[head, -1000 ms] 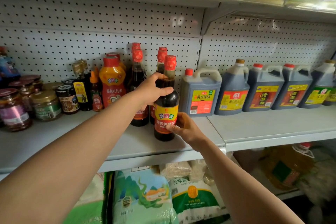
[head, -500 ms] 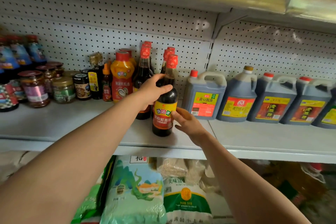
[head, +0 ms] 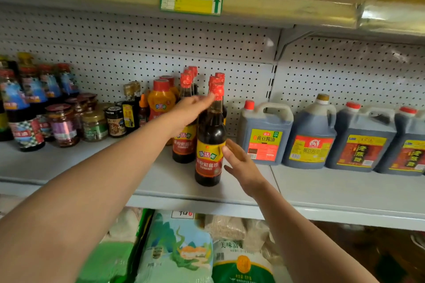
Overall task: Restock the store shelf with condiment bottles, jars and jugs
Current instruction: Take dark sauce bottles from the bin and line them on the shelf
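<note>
Already lining the far left of the frame, tall blue-labelled bottles (head: pixel 13 108) and squat jars (head: pixel 62 125) fill the back of the store shelf (head: pixel 333 188), faces outward so shoppers can read them. Near centre, the left hand (head: pixel 190 110) reaches with fingers straight and relaxed, its fingertips at the neck of a red-capped soy sauce bottle (head: pixel 210 145), seemingly steadying it. That bottle stands upright toward the shelf's front edge, ahead of matching bottles, its label turned forward. Just to its right, the right hand (head: pixel 241 163) is spread, fingers apart, fingertips at the label, gripping nothing. Farther right, handled jugs (head: pixel 264 135) of dark sauce sit in a row against the pegboard, likely grouped by size.
</note>
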Motion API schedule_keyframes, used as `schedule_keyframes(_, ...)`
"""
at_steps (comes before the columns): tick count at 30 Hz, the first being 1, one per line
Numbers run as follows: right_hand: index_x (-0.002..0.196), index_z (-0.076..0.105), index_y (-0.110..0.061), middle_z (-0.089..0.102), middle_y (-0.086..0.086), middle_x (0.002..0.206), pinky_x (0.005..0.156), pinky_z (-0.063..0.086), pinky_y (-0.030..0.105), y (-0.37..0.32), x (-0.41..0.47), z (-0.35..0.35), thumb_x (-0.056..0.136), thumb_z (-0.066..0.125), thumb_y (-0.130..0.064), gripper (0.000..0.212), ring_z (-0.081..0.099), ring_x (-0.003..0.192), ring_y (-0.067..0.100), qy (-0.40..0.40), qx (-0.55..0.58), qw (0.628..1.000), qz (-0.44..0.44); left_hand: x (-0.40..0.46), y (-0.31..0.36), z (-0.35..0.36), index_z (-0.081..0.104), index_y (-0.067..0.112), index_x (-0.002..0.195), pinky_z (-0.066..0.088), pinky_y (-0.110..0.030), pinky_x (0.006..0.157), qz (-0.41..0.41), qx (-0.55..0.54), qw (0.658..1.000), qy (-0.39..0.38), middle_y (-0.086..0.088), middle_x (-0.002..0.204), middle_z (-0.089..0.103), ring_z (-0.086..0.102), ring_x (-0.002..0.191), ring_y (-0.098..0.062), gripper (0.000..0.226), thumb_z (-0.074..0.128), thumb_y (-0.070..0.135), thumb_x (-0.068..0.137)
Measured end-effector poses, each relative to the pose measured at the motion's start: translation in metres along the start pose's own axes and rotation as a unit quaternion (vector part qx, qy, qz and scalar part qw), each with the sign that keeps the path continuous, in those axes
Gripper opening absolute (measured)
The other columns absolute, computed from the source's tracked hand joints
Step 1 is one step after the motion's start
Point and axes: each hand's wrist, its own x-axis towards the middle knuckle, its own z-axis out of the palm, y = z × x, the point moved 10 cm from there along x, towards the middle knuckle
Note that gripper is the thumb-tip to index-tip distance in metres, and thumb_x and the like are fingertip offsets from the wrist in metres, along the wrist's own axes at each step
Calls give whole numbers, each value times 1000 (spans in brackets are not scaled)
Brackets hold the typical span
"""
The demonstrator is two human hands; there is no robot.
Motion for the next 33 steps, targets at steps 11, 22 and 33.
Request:
schedule_keyframes(11, 122, 60, -40, 71, -25, 116, 91, 51, 21, -42, 39, -7, 99, 46, -49, 29, 64, 114, 0, 72, 58, 995, -44, 53, -5, -3, 52, 49, 126, 38, -44, 111, 50, -156, 986, 18, 1, 147, 50, 48, 132, -19, 51, 58, 68, 79)
schedule_keyframes(22, 147, 50, -24, 66, -3, 136, 109, 48, 42, -58, 45, -1, 90, 64, -42, 61, 61, 127, 14, 94, 41, 990, -93, 93, 15, 6, 62, 35, 105, 36, -46, 111, 35, -200, 979, -5, 5, 104, 74, 67, 104, -15, 56, 55, 81, 73)
schedule_keyframes(33, 117, 76, -22, 64, 11, 135, 111, 45, 52, -53, 51, 2, 88, 69, -48, 40, 60, 127, 25, 108, 47, 989, -87, 104, 16, 20, 66, 24, 100, 53, -44, 94, 31, -249, 968, -33, -5, 108, 70, 67, 103, -24, 35, 55, 56, 93)
